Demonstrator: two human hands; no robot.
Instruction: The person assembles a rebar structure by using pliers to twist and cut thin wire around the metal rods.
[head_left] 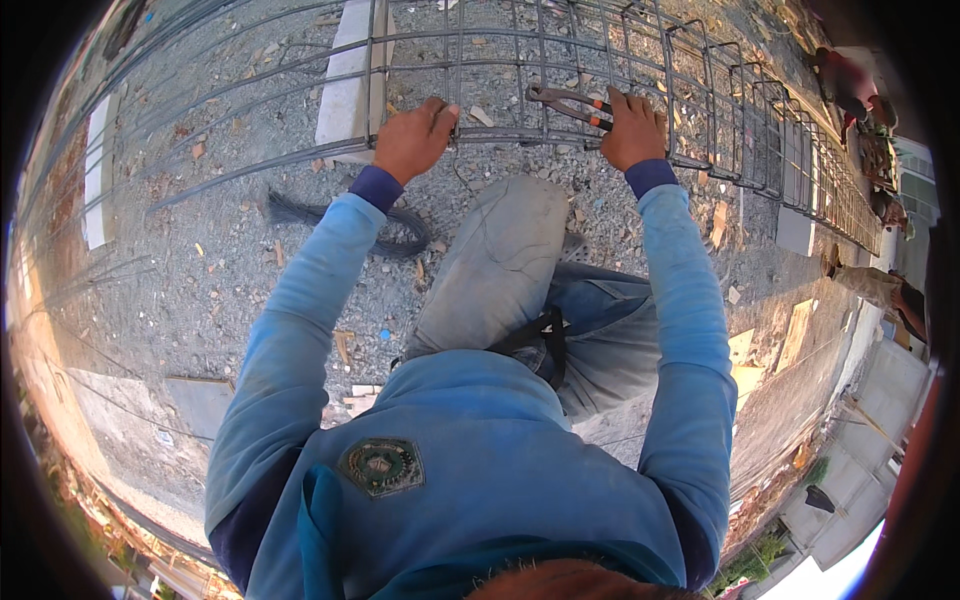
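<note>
A long cage of steel reinforcing bars (470, 135) crosses in front of me, with square stirrups along it. My left hand (415, 138) is at its near bar, fingers closed together; what they pinch is too small to make out. Thin tie wire (495, 232) trails near that hand and over my knee. In my right hand (634, 130) is a pair of end-cutting pincers (568, 104) with orange and black handles, the jaws pointing left over the cage. This hand is also beside the near bar.
A coil of dark tie wire (405, 240) lies on the gravel left of my knee. Pale blocks (345, 85) sit under the bars, another block (98, 170) farther left. Wood scraps (795, 335) lie at right. Other people (845, 85) are at the far right by the cage.
</note>
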